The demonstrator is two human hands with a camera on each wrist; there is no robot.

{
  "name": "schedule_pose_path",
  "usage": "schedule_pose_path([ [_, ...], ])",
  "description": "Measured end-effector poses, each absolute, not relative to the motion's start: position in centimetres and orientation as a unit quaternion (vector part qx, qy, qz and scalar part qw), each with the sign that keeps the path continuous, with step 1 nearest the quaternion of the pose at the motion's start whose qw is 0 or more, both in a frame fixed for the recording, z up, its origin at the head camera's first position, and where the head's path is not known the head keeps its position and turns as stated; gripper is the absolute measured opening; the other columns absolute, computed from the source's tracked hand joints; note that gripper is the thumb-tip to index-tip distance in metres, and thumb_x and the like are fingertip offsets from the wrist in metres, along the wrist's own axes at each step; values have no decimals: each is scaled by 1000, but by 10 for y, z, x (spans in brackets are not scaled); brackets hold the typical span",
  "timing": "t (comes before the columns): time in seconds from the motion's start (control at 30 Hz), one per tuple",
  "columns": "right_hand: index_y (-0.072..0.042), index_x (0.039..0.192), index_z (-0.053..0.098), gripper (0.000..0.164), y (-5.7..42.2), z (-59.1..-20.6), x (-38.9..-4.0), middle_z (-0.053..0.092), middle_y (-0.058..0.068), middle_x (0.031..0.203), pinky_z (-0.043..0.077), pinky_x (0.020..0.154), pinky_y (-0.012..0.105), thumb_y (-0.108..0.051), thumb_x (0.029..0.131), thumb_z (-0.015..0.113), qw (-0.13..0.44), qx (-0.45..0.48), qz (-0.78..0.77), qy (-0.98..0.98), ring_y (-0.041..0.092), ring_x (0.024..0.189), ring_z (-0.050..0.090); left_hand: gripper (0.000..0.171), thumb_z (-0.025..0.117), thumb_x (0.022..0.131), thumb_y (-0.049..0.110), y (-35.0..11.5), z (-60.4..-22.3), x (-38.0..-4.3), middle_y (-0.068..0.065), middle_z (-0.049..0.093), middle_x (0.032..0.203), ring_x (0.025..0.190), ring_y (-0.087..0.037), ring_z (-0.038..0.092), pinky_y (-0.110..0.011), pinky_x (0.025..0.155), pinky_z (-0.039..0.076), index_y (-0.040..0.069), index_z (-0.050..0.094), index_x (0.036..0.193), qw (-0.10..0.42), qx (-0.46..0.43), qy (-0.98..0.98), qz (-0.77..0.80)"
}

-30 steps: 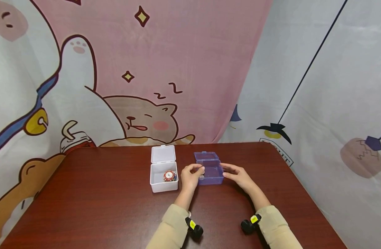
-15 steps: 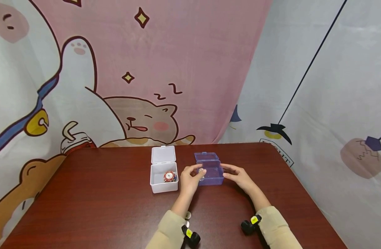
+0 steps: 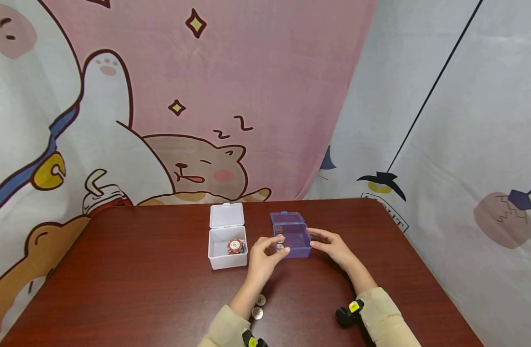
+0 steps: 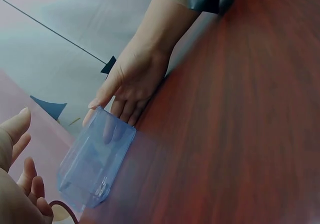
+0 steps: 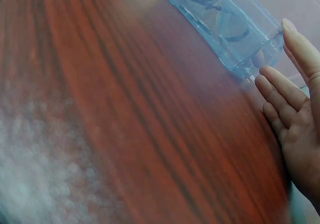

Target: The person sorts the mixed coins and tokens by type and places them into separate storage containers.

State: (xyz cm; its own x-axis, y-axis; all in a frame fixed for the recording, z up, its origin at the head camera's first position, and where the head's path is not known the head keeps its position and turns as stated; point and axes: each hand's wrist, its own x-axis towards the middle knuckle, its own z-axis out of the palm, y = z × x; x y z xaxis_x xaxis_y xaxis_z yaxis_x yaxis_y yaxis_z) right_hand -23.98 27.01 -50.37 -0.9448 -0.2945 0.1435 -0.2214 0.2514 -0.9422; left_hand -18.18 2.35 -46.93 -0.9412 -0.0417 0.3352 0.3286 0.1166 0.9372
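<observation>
A translucent blue-purple plastic box sits on the table with its lid tipped back. Silver coins lie along its left side. My left hand is at that side, thumb and forefinger spread apart over the coins, pinching nothing. In the left wrist view, the fingers of this hand show apart from the box. My right hand rests against the right end, thumb and fingers fairly straight at the wall. Two more silver coins lie on the table beside my left forearm.
Left of the blue box stands a white plastic box, lid back, with a red-and-white poker chip on top of other chips. The brown wooden table ends at a cartoon-printed curtain.
My left thumb and forefinger have spread apart and let go of a coin in the blue box. That hand drew slightly back, uncovering coins on the table. My right hand stayed put.
</observation>
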Motion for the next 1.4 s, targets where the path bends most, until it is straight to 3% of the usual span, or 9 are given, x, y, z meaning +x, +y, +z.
schedule_pose_path([
  [0.17, -6, 131, 58, 45, 270, -505, -240, 58, 15, 129, 46, 88, 27, -15, 89, 69, 33, -162, -592, 789, 32, 115, 55, 28, 79, 73, -2, 17, -456, -168, -7, 60, 85, 86, -40, 55, -45, 74, 46, 0, 73, 100, 127, -119, -734, -656],
  [0.33, -1, 132, 56, 45, 270, -504, -241, 58, 19, 129, 47, 86, 26, -11, 90, 68, 32, -165, -593, 788, 30, 114, 56, 26, 77, 74, -4, 6, -436, -150, -9, 58, 84, 86, -40, 54, -44, 75, 48, -4, 72, 100, 105, -138, -734, -656],
  [0.57, 9, 132, 51, 44, 265, -485, -232, 53, 29, 130, 47, 84, 25, -1, 91, 63, 40, -181, -592, 784, 44, 115, 51, 29, 77, 73, -5, -4, -438, -145, -18, 59, 85, 85, -44, 53, -48, 75, 47, -6, 71, 101, 109, -174, -736, -645],
  [0.77, 9, 132, 50, 44, 263, -480, -229, 52, 30, 129, 46, 86, 25, 0, 91, 62, 40, -182, -585, 789, 43, 116, 51, 28, 78, 73, -5, -13, -443, -141, -8, 58, 85, 87, -45, 55, -50, 77, 47, -3, 72, 101, 84, -177, -741, -642],
  [0.9, 5, 133, 53, 43, 267, -494, -236, 54, 26, 129, 46, 86, 24, -2, 91, 63, 36, -174, -590, 788, 38, 116, 52, 28, 78, 73, -3, -20, -445, -138, -1, 57, 85, 86, -35, 56, -49, 78, 46, -1, 72, 101, 64, -184, -751, -631],
  [1.07, -2, 132, 57, 44, 270, -505, -240, 57, 19, 129, 46, 87, 25, -10, 90, 67, 34, -162, -593, 788, 31, 115, 55, 29, 79, 73, -2, -27, -446, -135, -1, 58, 86, 84, -18, 55, -47, 79, 46, -3, 72, 101, 53, -197, -763, -613],
  [1.27, -4, 132, 57, 44, 271, -505, -241, 58, 18, 129, 46, 88, 26, -11, 90, 67, 32, -167, -596, 785, 35, 115, 54, 29, 79, 74, 0, -36, -450, -132, -1, 57, 86, 83, -39, 54, -48, 75, 45, -3, 72, 102, 30, -213, -768, -603],
  [1.4, -4, 133, 57, 44, 270, -504, -241, 57, 17, 130, 46, 88, 26, -10, 90, 67, 36, -161, -596, 786, 35, 116, 54, 30, 79, 72, 0, -43, -456, -129, -6, 58, 82, 78, -40, 51, -43, 69, 44, -3, 72, 101, 31, -234, -775, -586],
])
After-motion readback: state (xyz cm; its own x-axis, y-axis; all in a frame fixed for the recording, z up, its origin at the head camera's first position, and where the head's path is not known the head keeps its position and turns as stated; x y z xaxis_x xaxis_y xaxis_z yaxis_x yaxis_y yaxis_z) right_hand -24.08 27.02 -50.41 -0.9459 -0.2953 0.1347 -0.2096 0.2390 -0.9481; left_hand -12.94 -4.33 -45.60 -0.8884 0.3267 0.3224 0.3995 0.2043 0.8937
